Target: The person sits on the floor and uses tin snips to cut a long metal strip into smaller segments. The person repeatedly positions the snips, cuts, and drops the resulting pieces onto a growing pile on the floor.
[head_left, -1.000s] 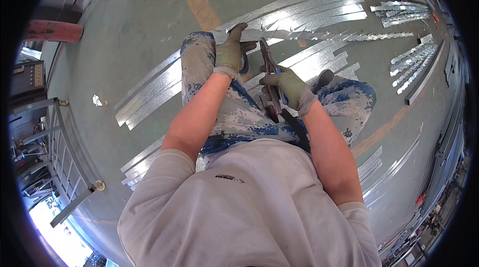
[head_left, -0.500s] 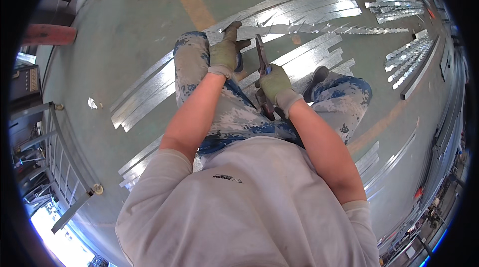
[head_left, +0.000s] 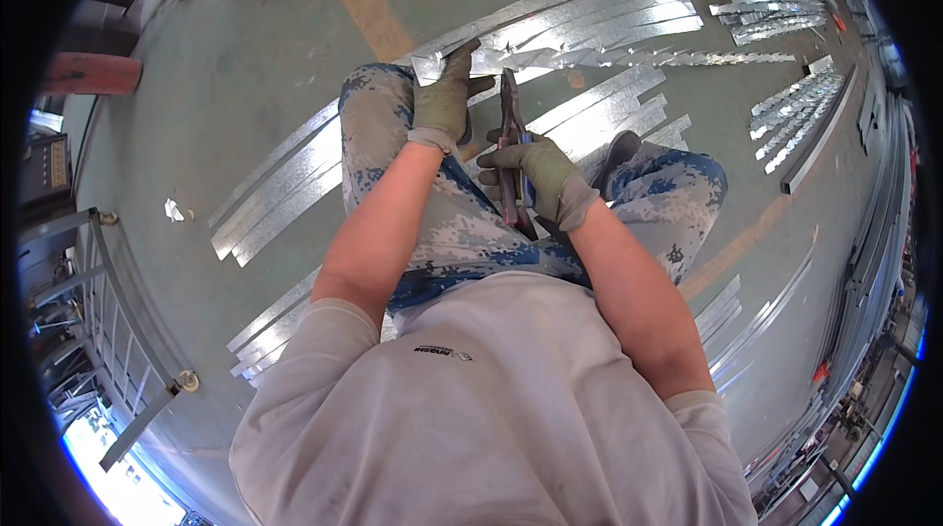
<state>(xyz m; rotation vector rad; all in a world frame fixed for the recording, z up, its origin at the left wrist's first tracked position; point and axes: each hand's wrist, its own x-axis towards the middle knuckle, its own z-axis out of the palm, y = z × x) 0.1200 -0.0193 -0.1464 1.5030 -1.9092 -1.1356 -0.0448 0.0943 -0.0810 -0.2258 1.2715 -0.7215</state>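
Observation:
My left hand point(head_left: 444, 106), in a green-grey work glove, is closed at the left end of a long, thin metal strip point(head_left: 727, 58) with a jagged, twisted look that runs off to the right. The forefinger lies along the metal and the thumb points right; the exact grip is partly hidden. In my gloved right hand point(head_left: 540, 170) is a pair of tin snips point(head_left: 509, 113) with dark jaws and red and blue handles. Its fingers wrap across the handles, jaws pointing away from me beside the left hand. The jaws appear apart from the strip.
Flat shiny metal strips point(head_left: 580, 15) lie fanned beyond my hands, with more strips point(head_left: 285, 187) beside my left leg. Jagged strips point(head_left: 801, 113) and a long metal bar point(head_left: 817, 148) lie at right. A wheeled metal frame point(head_left: 128, 330) and a red cylinder point(head_left: 93, 73) stand at left.
My right hand has shifted its hold on the snips, its fingers now reaching further left across the handles. The left hand has barely moved.

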